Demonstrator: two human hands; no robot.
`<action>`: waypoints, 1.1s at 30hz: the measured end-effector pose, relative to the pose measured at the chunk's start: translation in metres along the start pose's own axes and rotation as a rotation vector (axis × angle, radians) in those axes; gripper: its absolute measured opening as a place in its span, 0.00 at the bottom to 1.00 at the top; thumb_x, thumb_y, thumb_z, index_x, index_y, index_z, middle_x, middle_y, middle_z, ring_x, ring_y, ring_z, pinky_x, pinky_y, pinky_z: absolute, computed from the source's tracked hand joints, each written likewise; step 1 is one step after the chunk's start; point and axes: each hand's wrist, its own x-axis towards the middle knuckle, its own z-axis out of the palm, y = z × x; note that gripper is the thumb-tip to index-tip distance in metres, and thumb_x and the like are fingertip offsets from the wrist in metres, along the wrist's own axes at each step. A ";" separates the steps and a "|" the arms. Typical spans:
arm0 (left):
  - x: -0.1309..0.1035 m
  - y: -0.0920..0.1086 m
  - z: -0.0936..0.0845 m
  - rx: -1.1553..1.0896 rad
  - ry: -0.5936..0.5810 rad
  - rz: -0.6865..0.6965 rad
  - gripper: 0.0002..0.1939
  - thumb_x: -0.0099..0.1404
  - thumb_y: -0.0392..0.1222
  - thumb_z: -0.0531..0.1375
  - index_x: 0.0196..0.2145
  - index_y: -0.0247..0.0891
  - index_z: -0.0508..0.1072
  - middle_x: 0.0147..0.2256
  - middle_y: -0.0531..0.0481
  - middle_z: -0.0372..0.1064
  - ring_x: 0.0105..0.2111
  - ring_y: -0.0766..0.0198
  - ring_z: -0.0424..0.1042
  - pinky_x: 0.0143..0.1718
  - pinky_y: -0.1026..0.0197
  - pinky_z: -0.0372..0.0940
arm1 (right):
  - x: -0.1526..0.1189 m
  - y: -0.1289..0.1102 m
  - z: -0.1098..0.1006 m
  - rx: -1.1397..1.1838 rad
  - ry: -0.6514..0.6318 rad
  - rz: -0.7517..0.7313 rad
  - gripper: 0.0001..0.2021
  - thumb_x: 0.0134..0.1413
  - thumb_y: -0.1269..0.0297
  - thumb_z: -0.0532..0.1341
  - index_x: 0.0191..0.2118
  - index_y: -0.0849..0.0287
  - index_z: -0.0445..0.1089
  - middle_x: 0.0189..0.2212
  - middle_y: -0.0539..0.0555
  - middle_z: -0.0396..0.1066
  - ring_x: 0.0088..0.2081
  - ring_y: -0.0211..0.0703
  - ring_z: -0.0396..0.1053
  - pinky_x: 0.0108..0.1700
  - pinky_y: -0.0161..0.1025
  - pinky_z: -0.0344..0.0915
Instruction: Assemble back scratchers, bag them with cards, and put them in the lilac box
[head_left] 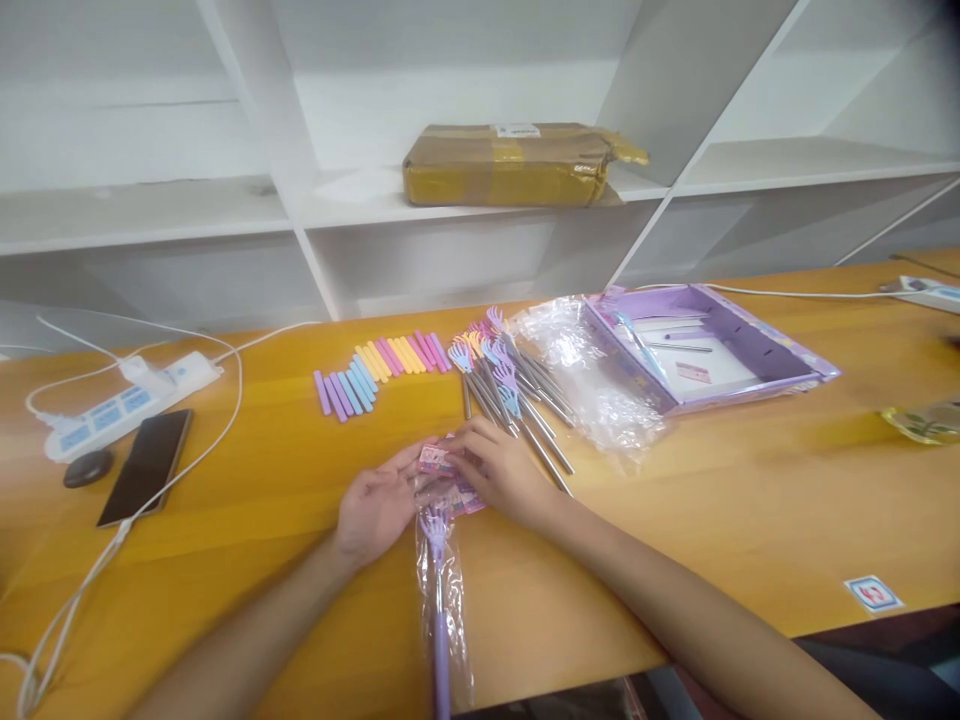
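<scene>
Near the table's front, a purple back scratcher (pixel 440 610) lies inside a clear plastic sleeve, its claw end toward my hands. My left hand (pixel 379 510) is palm up at the sleeve's top end, its fingers under a small pink printed card (pixel 435 459). From the right, my right hand (pixel 499 470) pinches the edge of that card. More pink cards (pixel 463 498) sit just below it, partly under my right hand. Beyond my hands lie a pile of metal rods with coloured claw heads (pixel 506 377) and a row of purple, blue, yellow and pink tubes (pixel 352 388).
An open purple box (pixel 780 345) stands at the back right beside crumpled clear plastic (pixel 622 415). At left are a power strip (pixel 112 412), a phone (pixel 146 467), a mouse (pixel 88 468) and white cables. A taped carton (pixel 510 170) rests on the shelf.
</scene>
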 end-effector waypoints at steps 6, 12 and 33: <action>-0.001 0.000 0.003 0.003 -0.001 -0.003 0.34 0.64 0.45 0.55 0.66 0.30 0.69 0.62 0.33 0.70 0.65 0.37 0.64 0.66 0.34 0.58 | -0.003 -0.002 0.001 -0.067 -0.027 -0.021 0.09 0.72 0.67 0.59 0.53 0.53 0.73 0.47 0.58 0.71 0.43 0.44 0.73 0.42 0.40 0.71; -0.001 0.000 0.004 0.021 0.015 0.017 0.34 0.65 0.46 0.55 0.65 0.29 0.70 0.62 0.32 0.70 0.62 0.37 0.67 0.64 0.34 0.59 | -0.004 -0.004 0.001 -0.155 -0.034 -0.047 0.13 0.70 0.69 0.59 0.57 0.53 0.71 0.50 0.58 0.71 0.41 0.43 0.73 0.39 0.40 0.70; 0.000 -0.001 0.003 0.018 -0.011 0.034 0.35 0.65 0.45 0.54 0.67 0.30 0.68 0.71 0.35 0.60 0.73 0.40 0.53 0.72 0.38 0.49 | -0.006 -0.010 0.001 -0.091 -0.130 -0.061 0.12 0.66 0.73 0.58 0.50 0.53 0.72 0.46 0.57 0.66 0.39 0.42 0.68 0.37 0.38 0.69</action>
